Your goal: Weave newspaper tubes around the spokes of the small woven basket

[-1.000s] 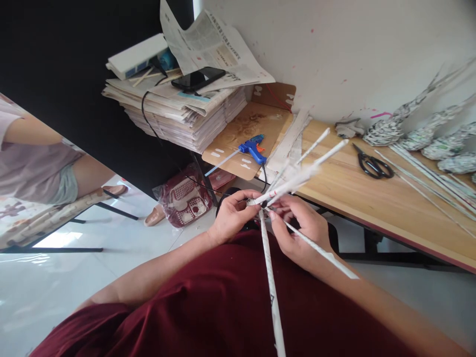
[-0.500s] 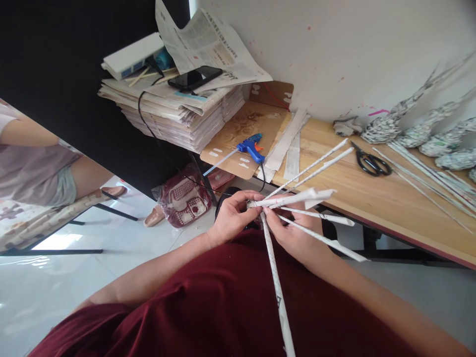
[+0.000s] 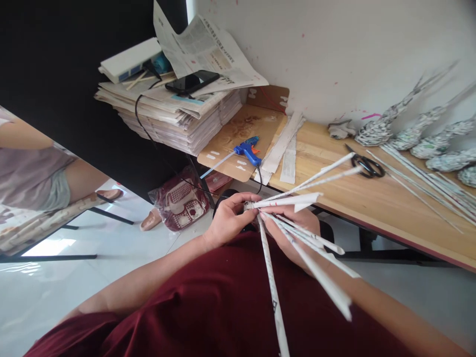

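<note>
Paper tubes (image 3: 282, 201): fanned out, nearer the wearer than the blue glue gun (image 3: 247, 148)
Left hand (image 3: 226, 219): pinching the tubes' gathered end
Right hand (image 3: 303, 219): thumb at the tubes; whether clasping, cannot tell
Scissors (image 3: 367, 167): right of the gun

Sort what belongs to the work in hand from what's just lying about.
Likely belonging:
paper tubes pinched in left hand, right hand at their base
loose tubes on the table
perhaps scissors, glue gun

Apparently lying about:
phone on the newspapers
wrapped bag below table level
</note>
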Motion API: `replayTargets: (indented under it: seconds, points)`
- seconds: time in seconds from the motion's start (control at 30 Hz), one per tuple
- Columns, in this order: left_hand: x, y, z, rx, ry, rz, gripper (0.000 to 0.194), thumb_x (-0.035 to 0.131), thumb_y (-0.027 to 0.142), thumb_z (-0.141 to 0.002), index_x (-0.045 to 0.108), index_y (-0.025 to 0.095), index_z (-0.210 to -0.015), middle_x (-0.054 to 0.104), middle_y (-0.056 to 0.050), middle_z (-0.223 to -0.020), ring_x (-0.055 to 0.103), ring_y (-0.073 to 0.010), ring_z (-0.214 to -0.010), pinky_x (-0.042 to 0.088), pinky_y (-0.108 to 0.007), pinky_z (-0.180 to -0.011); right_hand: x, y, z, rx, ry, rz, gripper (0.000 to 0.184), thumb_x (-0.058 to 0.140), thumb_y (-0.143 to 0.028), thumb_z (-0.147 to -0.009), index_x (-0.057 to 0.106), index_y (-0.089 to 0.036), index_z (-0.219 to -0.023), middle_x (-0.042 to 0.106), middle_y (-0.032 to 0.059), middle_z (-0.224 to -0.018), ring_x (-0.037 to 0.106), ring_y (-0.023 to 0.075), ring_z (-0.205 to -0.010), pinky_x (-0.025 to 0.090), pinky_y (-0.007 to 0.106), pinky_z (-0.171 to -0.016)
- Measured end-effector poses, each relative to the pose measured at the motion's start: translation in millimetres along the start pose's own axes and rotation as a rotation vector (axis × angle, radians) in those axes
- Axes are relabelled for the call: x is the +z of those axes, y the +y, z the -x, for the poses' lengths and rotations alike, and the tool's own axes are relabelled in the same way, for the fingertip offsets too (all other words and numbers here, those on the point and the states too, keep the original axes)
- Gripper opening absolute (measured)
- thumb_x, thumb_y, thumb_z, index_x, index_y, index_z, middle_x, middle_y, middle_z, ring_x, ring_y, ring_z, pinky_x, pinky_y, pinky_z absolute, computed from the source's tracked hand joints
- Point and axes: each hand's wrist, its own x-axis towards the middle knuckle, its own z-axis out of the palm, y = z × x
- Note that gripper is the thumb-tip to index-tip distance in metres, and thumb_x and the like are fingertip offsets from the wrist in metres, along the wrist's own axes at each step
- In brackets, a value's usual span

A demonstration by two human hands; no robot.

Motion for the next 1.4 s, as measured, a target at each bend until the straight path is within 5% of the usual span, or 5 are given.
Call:
replayTargets:
  seconds: [0.47,0.67,0.97,1.23,1.4]
  points:
    - [-3.0,7,-1,0.026,0.079,-0.016,0.034,0.087,0.029,-0.067,0.056,0.019,-0.08,0.072,-0.009,-0.115,0.072,-0.0214,-0.093,0.057,-0.031,-0.081,8,1,-1,0.02,-0.004,-0.018,0.011,0.067,-0.022,-0.088,0.078,-0.023,-0.088,0.073,0.0057,-0.093,0.07,0.0161,-0.083,0.061,0.029,-0.078]
    - [3.2,3,-1,0.093,0.088,-0.085,0.018,0.085,0.025,-0.067,0.074,0.016,-0.077,0.072,-0.012,-0.115,0.065,-0.0291,-0.117,0.053,-0.037,-0.099,4,4,0,-0.016,0.061,-0.116,0.008,0.073,-0.019,-0.083,0.08,-0.022,-0.086,0.067,0.006,-0.087,0.067,0.0179,-0.079,0.058,0.031,-0.069]
    - [-2.3,-9,-4,0.163,0.021,-0.14,0.009,0.08,0.022,-0.078,0.081,0.019,-0.086,0.07,-0.012,-0.119,0.064,-0.0271,-0.117,0.049,-0.039,-0.103,4,3,-1,-0.038,0.045,-0.101,0.015,0.073,-0.013,-0.084,0.079,-0.026,-0.089,0.073,0.0028,-0.085,0.066,0.0171,-0.076,0.056,0.031,-0.07]
    - [-1.3,-13,-3,0.076,-0.011,0.073,0.02,0.084,0.027,-0.075,0.07,0.016,-0.085,0.063,-0.008,-0.124,0.066,-0.0183,-0.1,0.055,-0.03,-0.088,2,4,0,0.034,-0.025,-0.048,0.02,0.068,-0.019,-0.091,0.076,-0.028,-0.106,0.075,0.0034,-0.106,0.068,0.0197,-0.101,0.057,0.035,-0.092]
    - [2.8,-9,-2,0.053,-0.007,0.127,0.028,0.083,0.034,-0.076,0.064,0.016,-0.084,0.062,-0.007,-0.117,0.064,-0.0129,-0.086,0.055,-0.023,-0.072,3,11,6,0.209,0.021,-0.152,0.023,0.069,-0.024,-0.091,0.063,-0.025,-0.113,0.072,0.0024,-0.098,0.071,0.0164,-0.08,0.059,0.027,-0.067]
